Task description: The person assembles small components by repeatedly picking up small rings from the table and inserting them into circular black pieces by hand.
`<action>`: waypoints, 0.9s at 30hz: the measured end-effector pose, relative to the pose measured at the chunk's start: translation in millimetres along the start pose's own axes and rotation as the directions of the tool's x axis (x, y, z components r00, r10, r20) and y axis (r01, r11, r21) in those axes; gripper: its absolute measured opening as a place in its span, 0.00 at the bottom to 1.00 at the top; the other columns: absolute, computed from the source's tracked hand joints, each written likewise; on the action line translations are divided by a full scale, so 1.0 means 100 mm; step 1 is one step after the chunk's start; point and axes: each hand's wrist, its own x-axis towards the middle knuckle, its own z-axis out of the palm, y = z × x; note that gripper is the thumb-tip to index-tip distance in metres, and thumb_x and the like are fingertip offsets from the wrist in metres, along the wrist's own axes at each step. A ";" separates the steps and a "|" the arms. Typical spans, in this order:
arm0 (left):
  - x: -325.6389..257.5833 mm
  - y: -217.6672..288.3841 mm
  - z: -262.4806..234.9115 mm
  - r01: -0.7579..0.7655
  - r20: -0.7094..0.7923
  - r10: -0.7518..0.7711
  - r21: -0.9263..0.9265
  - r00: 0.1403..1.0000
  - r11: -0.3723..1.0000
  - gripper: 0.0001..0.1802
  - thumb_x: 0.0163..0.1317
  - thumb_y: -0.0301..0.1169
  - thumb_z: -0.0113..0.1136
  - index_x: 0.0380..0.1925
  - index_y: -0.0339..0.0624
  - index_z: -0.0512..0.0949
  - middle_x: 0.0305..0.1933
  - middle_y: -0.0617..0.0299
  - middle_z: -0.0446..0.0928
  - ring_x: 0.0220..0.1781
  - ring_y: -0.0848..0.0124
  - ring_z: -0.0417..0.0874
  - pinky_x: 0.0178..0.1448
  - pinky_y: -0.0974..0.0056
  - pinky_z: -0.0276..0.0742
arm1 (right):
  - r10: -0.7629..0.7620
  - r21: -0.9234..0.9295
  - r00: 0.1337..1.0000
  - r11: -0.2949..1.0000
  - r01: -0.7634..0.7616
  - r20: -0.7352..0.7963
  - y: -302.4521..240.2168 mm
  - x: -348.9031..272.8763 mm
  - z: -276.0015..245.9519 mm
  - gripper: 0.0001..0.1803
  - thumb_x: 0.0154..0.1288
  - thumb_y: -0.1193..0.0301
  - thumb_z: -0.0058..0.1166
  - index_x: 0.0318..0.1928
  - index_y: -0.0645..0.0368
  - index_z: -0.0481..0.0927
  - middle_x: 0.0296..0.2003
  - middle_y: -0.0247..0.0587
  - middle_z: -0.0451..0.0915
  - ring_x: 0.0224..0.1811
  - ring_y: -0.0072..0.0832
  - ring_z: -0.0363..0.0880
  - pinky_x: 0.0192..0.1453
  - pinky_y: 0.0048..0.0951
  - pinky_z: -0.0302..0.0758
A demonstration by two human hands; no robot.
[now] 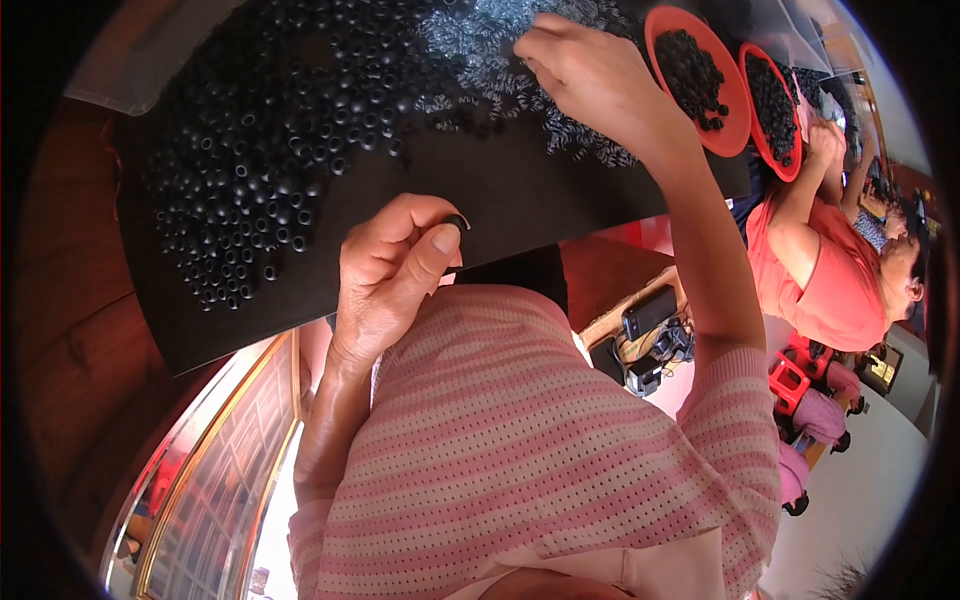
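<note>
My left hand (pixel 388 268) is closed, with a small black ring-shaped piece (pixel 457 221) pinched between thumb and index finger above the front part of the black mat (pixel 440 175). Farther off to the right, my right hand (pixel 600 85) reaches into a heap of small clear or silvery coil springs (pixel 490 40). Its fingertips are pressed together at the springs; whatever lies between them is too small to make out. To the left spreads a wide pile of hollow black pieces (pixel 285 150), many showing a round opening.
Two red bowls of black pieces, a nearer bowl (pixel 737 115) and a farther bowl (pixel 787 168), stand right of my right forearm. Beyond them sits a co-worker in a red shirt (pixel 835 275). A clear plastic bin (pixel 140 60) is at the far left. A phone (pixel 650 312) and cables lie below the table edge.
</note>
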 end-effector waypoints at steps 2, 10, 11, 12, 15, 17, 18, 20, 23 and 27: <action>0.00 -0.01 0.00 0.008 -0.007 -0.008 -0.010 1.000 1.000 0.06 0.65 0.26 0.57 0.36 0.34 0.77 0.24 0.68 0.74 0.25 0.83 0.72 0.30 0.77 0.68 | -0.011 0.016 0.998 1.000 0.012 -0.056 0.00 -0.03 0.01 0.06 0.57 0.76 0.50 0.36 0.57 0.77 0.37 0.38 0.75 0.37 0.41 0.78 0.36 0.41 0.75; 0.00 -0.03 0.01 -0.006 -0.008 0.006 -0.014 1.000 1.000 0.07 0.65 0.29 0.57 0.37 0.34 0.77 0.24 0.69 0.74 0.25 0.84 0.70 0.29 0.77 0.66 | -0.021 0.288 0.994 0.958 -0.012 0.109 -0.17 -0.70 -0.44 0.09 0.56 0.80 0.53 0.38 0.59 0.74 0.32 0.40 0.71 0.30 0.41 0.74 0.33 0.36 0.70; 0.00 -0.03 0.00 -0.004 -0.001 0.004 -0.014 1.000 1.000 0.07 0.65 0.29 0.57 0.37 0.34 0.77 0.24 0.69 0.74 0.25 0.84 0.70 0.29 0.77 0.66 | -0.015 0.253 0.996 0.968 -0.008 0.091 -0.19 -0.74 -0.42 0.09 0.56 0.79 0.54 0.38 0.59 0.74 0.32 0.40 0.71 0.30 0.41 0.75 0.31 0.36 0.70; 0.00 -0.02 -0.01 0.017 -0.002 -0.017 0.000 1.000 1.000 0.08 0.66 0.29 0.57 0.37 0.34 0.77 0.24 0.70 0.73 0.25 0.85 0.69 0.29 0.77 0.66 | -0.009 0.253 0.996 0.967 -0.014 0.091 -0.19 -0.77 -0.37 0.09 0.56 0.79 0.54 0.38 0.59 0.74 0.32 0.40 0.71 0.30 0.41 0.75 0.31 0.36 0.70; 0.01 -0.01 0.02 0.022 0.000 -0.022 0.026 1.000 0.999 0.08 0.66 0.30 0.56 0.37 0.35 0.77 0.24 0.70 0.73 0.24 0.85 0.68 0.28 0.77 0.64 | -0.031 0.149 0.997 0.989 0.020 0.068 -0.17 -0.80 -0.25 0.08 0.55 0.79 0.55 0.37 0.59 0.73 0.32 0.40 0.71 0.30 0.42 0.75 0.29 0.38 0.70; 0.01 -0.02 0.02 0.006 -0.009 -0.006 0.038 1.000 0.999 0.08 0.66 0.30 0.56 0.37 0.35 0.77 0.23 0.70 0.73 0.24 0.86 0.67 0.27 0.78 0.63 | -0.035 0.112 0.996 0.993 0.026 0.082 -0.17 -0.80 -0.20 0.08 0.55 0.79 0.55 0.36 0.58 0.72 0.31 0.41 0.71 0.30 0.43 0.75 0.29 0.39 0.70; 0.01 -0.02 0.02 -0.001 -0.012 0.002 0.049 1.000 0.999 0.08 0.67 0.30 0.55 0.37 0.35 0.77 0.23 0.70 0.73 0.23 0.86 0.67 0.27 0.78 0.63 | -0.038 0.114 0.996 0.993 0.029 0.079 -0.18 -0.79 -0.21 0.08 0.55 0.79 0.55 0.36 0.58 0.72 0.31 0.41 0.71 0.30 0.43 0.75 0.29 0.39 0.70; 0.00 -0.03 0.03 -0.008 -0.018 0.009 0.061 1.000 0.998 0.08 0.67 0.29 0.55 0.37 0.35 0.76 0.23 0.70 0.73 0.23 0.86 0.66 0.27 0.78 0.62 | -0.063 0.138 0.996 0.989 0.053 0.068 -0.18 -0.78 -0.23 0.08 0.55 0.79 0.55 0.36 0.58 0.72 0.32 0.41 0.70 0.30 0.42 0.75 0.29 0.39 0.70; -0.01 -0.01 0.05 0.005 -0.040 -0.003 0.061 0.999 0.998 0.07 0.67 0.29 0.55 0.37 0.35 0.76 0.23 0.69 0.73 0.22 0.86 0.66 0.26 0.78 0.62 | -0.049 0.141 0.999 0.989 0.046 0.013 -0.18 -0.77 -0.24 0.09 0.55 0.80 0.55 0.36 0.58 0.71 0.33 0.40 0.70 0.30 0.42 0.75 0.28 0.38 0.71; -0.02 -0.03 0.05 -0.005 -0.038 0.007 0.047 0.999 0.999 0.07 0.67 0.29 0.55 0.37 0.35 0.77 0.24 0.69 0.73 0.22 0.86 0.65 0.26 0.78 0.61 | -0.066 0.081 0.998 0.995 0.064 0.021 -0.15 -0.74 -0.15 0.09 0.55 0.79 0.55 0.36 0.58 0.71 0.32 0.39 0.70 0.30 0.41 0.75 0.28 0.37 0.71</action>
